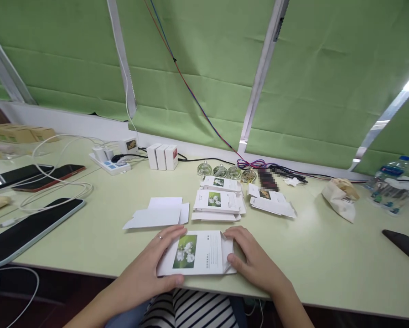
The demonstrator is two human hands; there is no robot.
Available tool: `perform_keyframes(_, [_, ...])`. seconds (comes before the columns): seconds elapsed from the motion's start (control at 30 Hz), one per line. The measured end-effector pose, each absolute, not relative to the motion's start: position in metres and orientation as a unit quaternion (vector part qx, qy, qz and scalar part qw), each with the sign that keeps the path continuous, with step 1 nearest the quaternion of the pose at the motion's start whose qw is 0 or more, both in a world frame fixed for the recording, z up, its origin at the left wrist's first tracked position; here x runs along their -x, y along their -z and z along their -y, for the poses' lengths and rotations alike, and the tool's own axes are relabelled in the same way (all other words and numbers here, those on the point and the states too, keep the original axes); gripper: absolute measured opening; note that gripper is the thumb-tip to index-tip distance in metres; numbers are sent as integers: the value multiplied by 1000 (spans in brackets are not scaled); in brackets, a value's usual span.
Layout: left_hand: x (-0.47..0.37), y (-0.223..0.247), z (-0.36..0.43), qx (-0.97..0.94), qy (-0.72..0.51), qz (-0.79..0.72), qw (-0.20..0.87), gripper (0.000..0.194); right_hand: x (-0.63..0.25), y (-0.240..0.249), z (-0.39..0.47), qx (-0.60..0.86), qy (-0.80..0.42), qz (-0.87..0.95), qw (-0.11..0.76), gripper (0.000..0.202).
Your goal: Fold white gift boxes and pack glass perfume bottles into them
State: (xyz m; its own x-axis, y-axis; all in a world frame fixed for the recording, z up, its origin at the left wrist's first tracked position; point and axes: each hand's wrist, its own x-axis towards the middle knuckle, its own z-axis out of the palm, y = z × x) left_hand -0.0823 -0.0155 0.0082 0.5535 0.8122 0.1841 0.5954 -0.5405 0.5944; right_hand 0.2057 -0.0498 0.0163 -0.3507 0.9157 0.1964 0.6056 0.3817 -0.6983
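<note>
A flattened white carton (201, 251) printed with white flowers on green lies at the table's front edge. My left hand (152, 264) grips its left end, thumb along the near edge and fingers over the far edge. At the opposite end, my right hand (254, 257) holds the flap side between thumb and fingers. Just beyond lies a stack of similar flat cartons (221, 200). Left of that stack are blank white folded cartons (161, 214); to its right is another flat carton (271, 200) with a darker picture.
Round glass ornaments (220, 171) stand behind the stack. Upright small white boxes (161, 157) and a power strip (110, 164) are farther left, near cables and a tablet (33, 232). A paper bag (341, 198), plastic bottle (394, 168) and black object (404, 246) lie right.
</note>
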Motion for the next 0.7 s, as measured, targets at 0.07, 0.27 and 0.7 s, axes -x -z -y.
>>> perform_keyframes(0.07, [81,-8,15,-846,-229,-416,245,68,-208,-14,50,479,-268,784,289,39])
perform_keyframes(0.27, [85,-11,13,-860,-205,-392,255,64,-208,-15,48,500,-334,755,259,80])
perform_keyframes(0.7, [86,-12,13,-858,-202,-394,260,70,-191,-23,54,560,-337,715,247,52])
